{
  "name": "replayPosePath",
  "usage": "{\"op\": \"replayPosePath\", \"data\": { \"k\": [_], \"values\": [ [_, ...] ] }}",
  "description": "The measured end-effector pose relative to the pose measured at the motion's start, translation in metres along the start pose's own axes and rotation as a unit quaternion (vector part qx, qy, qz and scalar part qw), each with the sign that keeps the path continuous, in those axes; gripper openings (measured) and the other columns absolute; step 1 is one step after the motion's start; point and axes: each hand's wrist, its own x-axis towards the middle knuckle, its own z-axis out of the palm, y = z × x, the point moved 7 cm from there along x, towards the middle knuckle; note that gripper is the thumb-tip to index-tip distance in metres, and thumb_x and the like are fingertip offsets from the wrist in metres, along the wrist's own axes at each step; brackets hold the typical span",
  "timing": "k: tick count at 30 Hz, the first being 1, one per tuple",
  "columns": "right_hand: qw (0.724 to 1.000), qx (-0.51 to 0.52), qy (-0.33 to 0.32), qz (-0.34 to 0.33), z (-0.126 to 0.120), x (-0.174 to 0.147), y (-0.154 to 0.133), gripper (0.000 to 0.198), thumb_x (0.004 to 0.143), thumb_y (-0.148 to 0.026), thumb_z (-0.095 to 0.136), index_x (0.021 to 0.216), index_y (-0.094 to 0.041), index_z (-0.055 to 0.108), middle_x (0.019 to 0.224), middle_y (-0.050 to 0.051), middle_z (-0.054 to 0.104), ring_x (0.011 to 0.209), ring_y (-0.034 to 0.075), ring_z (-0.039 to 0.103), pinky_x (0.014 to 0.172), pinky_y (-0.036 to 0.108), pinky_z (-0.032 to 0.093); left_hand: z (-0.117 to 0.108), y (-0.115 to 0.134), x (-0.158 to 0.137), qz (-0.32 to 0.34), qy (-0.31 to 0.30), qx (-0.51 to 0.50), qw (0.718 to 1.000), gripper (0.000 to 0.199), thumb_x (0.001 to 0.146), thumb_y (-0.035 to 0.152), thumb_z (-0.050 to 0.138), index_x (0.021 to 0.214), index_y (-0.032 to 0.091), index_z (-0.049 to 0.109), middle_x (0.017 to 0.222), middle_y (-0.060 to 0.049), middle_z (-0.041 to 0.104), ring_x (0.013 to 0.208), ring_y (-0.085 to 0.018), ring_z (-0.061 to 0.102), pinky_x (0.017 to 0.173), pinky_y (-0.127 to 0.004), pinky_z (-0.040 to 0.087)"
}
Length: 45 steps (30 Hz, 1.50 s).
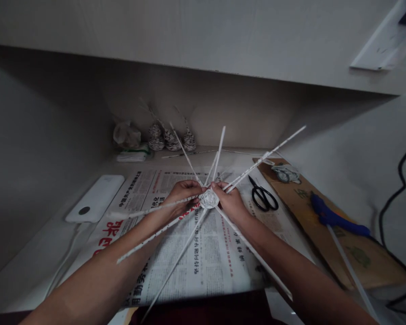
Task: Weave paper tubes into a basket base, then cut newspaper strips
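Note:
Between my hands is a small round woven base (209, 198) of rolled newspaper, with several long paper sticks (176, 225) fanning out from it like spokes. My left hand (182, 195) pinches the left rim of the base, its fingers closed where the sticks meet. On the right side, my right hand (228, 196) grips the upper edge of the base, thumb and fingers closed by the sticks that point up and right. The piece is held over a spread newspaper (216, 262). What lies under the fingers is partly hidden.
Black scissors (264, 198) lie right of my hands. Farther right, a blue glue gun (338, 216) rests on a cardboard sheet (301, 216) with a crumpled bundle (286, 173). A white power bank (95, 198) lies left. Woven gourd shapes (172, 140) stand at the back under an overhanging shelf (203, 36).

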Motion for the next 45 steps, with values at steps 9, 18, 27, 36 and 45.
{"op": "replayPosePath", "data": {
  "k": [9, 18, 27, 36, 45],
  "values": [
    [0.985, 0.161, 0.012, 0.058, 0.006, 0.003, 0.001, 0.033, 0.056, -0.043, 0.081, 0.075, -0.021, 0.065, 0.062, -0.002, 0.065, 0.054, 0.016, 0.058, 0.054, 0.029, 0.047, 0.003, -0.001, 0.0, -0.007, -0.029, -0.022, 0.999, 0.038, 0.046, 0.024, 0.093, 0.067, 0.012, 0.064, 0.062, 0.002, 0.061, 0.048, -0.006, 0.054, 0.043, -0.016, 0.043],
    [0.995, -0.033, 0.08, -0.04, -0.009, 0.0, -0.011, 0.02, 0.07, -0.039, 0.064, 0.062, -0.022, 0.056, 0.055, -0.004, 0.056, 0.053, 0.015, 0.051, 0.053, 0.028, 0.041, -0.002, -0.006, 0.003, -0.026, 0.028, -0.01, 0.999, 0.033, 0.048, 0.017, 0.09, 0.063, 0.014, 0.061, 0.062, 0.0, 0.065, 0.055, -0.012, 0.063, 0.049, -0.022, 0.055],
    [0.987, -0.083, 0.092, -0.098, -0.01, -0.004, -0.019, 0.011, 0.076, -0.03, 0.058, 0.068, -0.022, 0.057, 0.061, -0.004, 0.058, 0.059, 0.015, 0.053, 0.056, 0.026, 0.041, 0.001, -0.005, 0.002, -0.034, 0.009, 0.014, 0.999, 0.034, 0.046, 0.023, 0.093, 0.06, 0.012, 0.063, 0.056, 0.002, 0.061, 0.049, -0.009, 0.058, 0.052, -0.022, 0.056],
    [0.997, 0.07, 0.022, -0.008, 0.002, 0.0, -0.005, 0.029, 0.062, -0.042, 0.079, 0.065, -0.019, 0.061, 0.056, -0.002, 0.061, 0.053, 0.015, 0.055, 0.054, 0.028, 0.042, -0.003, -0.004, 0.004, -0.025, 0.019, 0.012, 0.999, 0.033, 0.045, 0.022, 0.093, 0.062, 0.012, 0.067, 0.06, 0.0, 0.065, 0.054, -0.011, 0.061, 0.053, -0.021, 0.056],
    [0.999, 0.017, 0.021, -0.019, 0.0, -0.002, -0.003, 0.031, 0.063, -0.043, 0.082, 0.075, -0.018, 0.068, 0.065, 0.0, 0.068, 0.058, 0.016, 0.06, 0.057, 0.029, 0.046, 0.002, -0.003, -0.001, -0.037, 0.015, 0.021, 0.999, 0.03, 0.044, 0.02, 0.092, 0.059, 0.012, 0.067, 0.057, -0.001, 0.065, 0.052, -0.012, 0.061, 0.054, -0.024, 0.056]
  ]
}}
